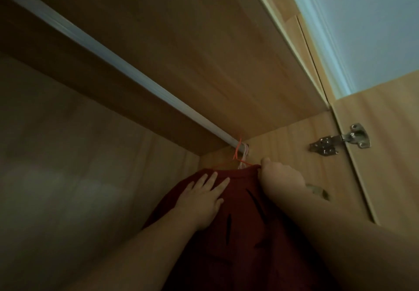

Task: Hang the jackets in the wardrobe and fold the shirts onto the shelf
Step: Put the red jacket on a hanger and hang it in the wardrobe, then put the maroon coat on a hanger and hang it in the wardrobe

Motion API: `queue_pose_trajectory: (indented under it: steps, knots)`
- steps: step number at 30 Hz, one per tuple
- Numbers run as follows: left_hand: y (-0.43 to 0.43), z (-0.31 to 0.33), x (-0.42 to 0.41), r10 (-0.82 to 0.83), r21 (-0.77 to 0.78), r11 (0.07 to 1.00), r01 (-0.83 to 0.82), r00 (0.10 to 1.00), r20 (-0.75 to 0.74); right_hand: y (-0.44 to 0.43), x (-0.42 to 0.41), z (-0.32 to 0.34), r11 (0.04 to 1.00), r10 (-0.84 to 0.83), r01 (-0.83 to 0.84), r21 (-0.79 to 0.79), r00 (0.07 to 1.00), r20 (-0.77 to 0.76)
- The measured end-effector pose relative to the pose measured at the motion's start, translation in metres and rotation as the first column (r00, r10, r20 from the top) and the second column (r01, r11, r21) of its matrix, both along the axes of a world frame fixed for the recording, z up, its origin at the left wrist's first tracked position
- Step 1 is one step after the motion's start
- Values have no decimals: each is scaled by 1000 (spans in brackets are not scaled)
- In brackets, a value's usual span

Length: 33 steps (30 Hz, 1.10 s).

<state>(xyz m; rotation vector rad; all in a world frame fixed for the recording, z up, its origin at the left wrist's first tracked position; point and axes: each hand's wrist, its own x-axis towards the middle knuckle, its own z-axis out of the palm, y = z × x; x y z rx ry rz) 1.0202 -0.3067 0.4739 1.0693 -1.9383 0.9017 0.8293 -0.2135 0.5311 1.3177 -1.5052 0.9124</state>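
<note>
Where rail (127, 68) meets side wall (283, 145), hangers (242, 158) bunch above red garment (244, 222).

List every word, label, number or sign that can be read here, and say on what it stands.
No text can be read in this view.
red garment: only dark slash marks, no letters.
hinge: bare metal with holes; any stamp is too small to read.
rail: plain, no label.
</note>
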Motion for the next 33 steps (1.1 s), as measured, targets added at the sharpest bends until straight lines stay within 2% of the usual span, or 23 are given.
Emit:
queue_pose_trajectory:
  steps: [6,13,19,23,29,33]
  knots:
    - [6,-45,-12,-53,-9,999,53,996,-78,20,-1,-23,996,-86,89,28,992,-88]
    - [105,-86,-23,-210,21,975,219,953,-217,93,-23,-76,984,-131,154,88,967,-218]
    - [221,-144,-75,-320,158,920,358,920,-226,197,-80,-177,976,-85,119,184,979,-186]
    - [304,-204,-143,-363,216,900,379,925,-113,289,-145,-260,948,-137,167,271,983,-124]
    - [412,-305,-269,-514,383,779,496,856,-62,444,-240,-387,889,-274,251,384,962,5]
    - [499,-377,-349,-640,514,637,574,766,-61,553,-293,-456,827,-425,328,457,896,126]
